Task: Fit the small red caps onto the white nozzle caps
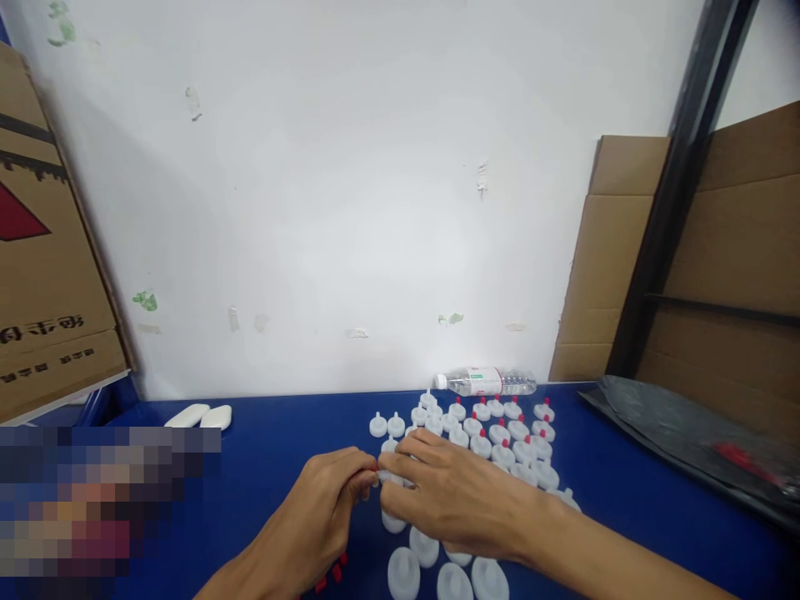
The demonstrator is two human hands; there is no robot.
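Observation:
My left hand point(322, 504) is closed in a pinch, with a small red cap point(376, 466) just showing at its fingertips. Right beside it, my right hand point(447, 492) curls its fingers around a white plastic nozzle lid point(388, 477), partly hidden by the fingers. The two hands' fingertips almost meet there. Under and around my right hand stand many round white nozzle lids point(403, 573); those at the right carry red tips point(502, 427), those at the left and front have bare spouts. Loose red caps point(337, 573) lie beneath my left wrist, partly covered.
A clear plastic bottle point(484, 382) lies against the wall on the blue table point(268, 450). Two white rounded objects point(216, 417) rest at the back left. Cardboard point(50, 250) stands at the left, more cardboard point(616, 250) at the right. A dark plastic bag point(681, 433) lies right.

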